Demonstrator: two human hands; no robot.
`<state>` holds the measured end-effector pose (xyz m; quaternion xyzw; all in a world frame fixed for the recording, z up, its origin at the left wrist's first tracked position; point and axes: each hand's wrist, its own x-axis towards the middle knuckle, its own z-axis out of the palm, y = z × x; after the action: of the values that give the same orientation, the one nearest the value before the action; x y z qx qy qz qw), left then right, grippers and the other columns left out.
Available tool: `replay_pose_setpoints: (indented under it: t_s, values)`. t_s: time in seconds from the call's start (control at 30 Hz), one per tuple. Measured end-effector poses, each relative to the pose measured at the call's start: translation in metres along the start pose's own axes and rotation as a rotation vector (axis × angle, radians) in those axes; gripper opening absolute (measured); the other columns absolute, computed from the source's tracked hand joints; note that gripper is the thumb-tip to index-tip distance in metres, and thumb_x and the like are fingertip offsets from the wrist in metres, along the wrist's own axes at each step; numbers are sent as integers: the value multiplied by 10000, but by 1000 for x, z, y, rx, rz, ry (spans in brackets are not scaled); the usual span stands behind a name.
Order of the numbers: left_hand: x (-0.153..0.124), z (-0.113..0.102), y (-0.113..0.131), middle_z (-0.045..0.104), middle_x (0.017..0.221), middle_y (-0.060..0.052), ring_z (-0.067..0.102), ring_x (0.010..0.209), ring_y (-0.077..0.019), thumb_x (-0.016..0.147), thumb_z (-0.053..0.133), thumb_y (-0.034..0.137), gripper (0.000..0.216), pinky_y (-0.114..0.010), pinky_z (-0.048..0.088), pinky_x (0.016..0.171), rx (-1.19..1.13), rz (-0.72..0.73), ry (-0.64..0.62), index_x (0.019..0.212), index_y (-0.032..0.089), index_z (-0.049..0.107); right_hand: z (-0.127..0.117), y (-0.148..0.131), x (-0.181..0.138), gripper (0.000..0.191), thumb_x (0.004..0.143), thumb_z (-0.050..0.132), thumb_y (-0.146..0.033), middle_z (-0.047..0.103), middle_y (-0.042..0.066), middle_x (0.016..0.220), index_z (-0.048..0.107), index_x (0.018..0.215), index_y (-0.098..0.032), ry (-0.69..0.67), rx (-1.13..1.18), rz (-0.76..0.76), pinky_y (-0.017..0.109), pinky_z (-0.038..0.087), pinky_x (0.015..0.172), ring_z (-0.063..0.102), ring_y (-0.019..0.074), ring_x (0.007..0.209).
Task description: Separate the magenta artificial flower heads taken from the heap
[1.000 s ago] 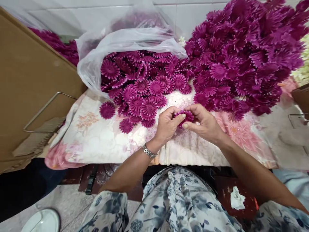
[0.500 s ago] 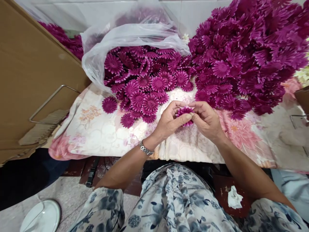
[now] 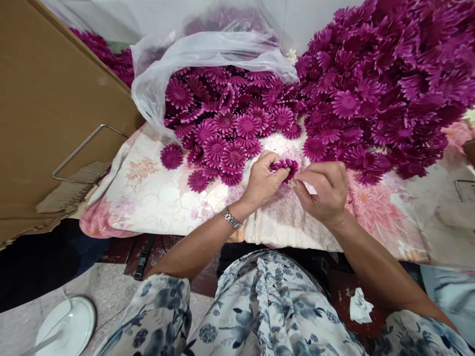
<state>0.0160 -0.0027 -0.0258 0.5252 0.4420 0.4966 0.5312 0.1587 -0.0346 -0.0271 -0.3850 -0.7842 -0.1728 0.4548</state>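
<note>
Magenta fabric flower (image 3: pixel 284 167) pinched in left hand (image 3: pixel 264 182), fingers closed round it, just above floral cloth (image 3: pixel 156 198); right hand (image 3: pixel 323 190) close beside, fingertips drawn narrow on a small white bit, touching or not hard to tell. Behind, plastic bag (image 3: pixel 208 54) spilling loose blooms, big flower heap (image 3: pixel 382 84) to its right. Cardboard box (image 3: pixel 48 109) at left

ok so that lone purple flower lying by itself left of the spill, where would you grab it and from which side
Pinch the lone flower by its petal rim, coming from above and from its left. It lies flat and face up on the floral cloth, apart from the spilled flowers to its right, so the left edge is free. The left hand is nearer, but holds a flower.
</note>
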Motion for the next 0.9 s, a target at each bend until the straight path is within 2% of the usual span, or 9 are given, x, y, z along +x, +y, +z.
replay_pose_setpoints:
  t_s: [0.07,0.13,0.27,0.33,0.4,0.47,0.6,0.77,0.9]
  values:
    - [0,3,0,476,652,43,437,656,-75,637,612,84,144,-216,356,626,-47,2,-16,610,160,492,2,-2,-2,173,787,662,-186,627,30,739,569,933,-198,-25,1,-65,313,456,637,552,157,674]
    - [-3,6,1,467,631,51,420,607,-66,656,602,100,118,-209,345,578,-226,-104,-54,643,166,505,6,-2,-3,154,813,623,-161,637,28,734,565,953,-190,-53,26,-65,302,460,636,557,155,678]
    - [-8,8,2,582,711,25,489,609,-70,687,601,126,142,-205,389,570,-549,-359,-115,820,170,624,13,2,-5,125,838,593,-163,658,64,801,578,963,-164,-82,66,38,305,479,671,576,169,748]
    - [-9,6,1,597,698,8,507,609,-72,708,612,148,91,-203,409,573,-653,-433,-122,792,151,647,14,4,-5,100,847,592,-194,651,62,801,596,944,-173,-113,90,99,306,488,680,578,169,758]
    - [-8,3,0,594,678,1,515,615,-70,728,627,166,38,-195,418,574,-715,-454,-107,724,135,650,14,6,-6,76,859,582,-223,645,50,797,606,927,-198,-143,97,148,308,501,694,584,169,765]
    - [-7,2,-2,601,686,-3,526,632,-71,751,638,192,77,-193,428,579,-742,-458,-82,705,133,656,14,7,-7,63,866,574,-237,642,42,789,610,912,-215,-164,89,177,312,513,696,589,167,760]
    - [-8,3,-3,629,719,-14,540,650,-84,778,646,256,122,-205,428,581,-709,-461,-93,741,147,687,15,7,-7,56,865,566,-209,625,27,730,614,839,-222,-174,93,185,301,518,658,590,156,716]
    - [-9,3,-1,660,751,-23,555,694,-101,769,637,219,103,-214,424,601,-649,-436,-135,781,159,721,14,6,-5,112,853,546,-139,625,25,710,601,806,-224,-124,103,159,294,508,646,590,155,708]
    - [-8,3,-1,587,639,-5,480,589,-81,751,676,268,130,-208,371,532,-652,-422,-121,697,150,682,12,6,-2,83,845,563,-140,623,28,719,600,818,-209,-120,220,249,290,497,637,591,148,705]
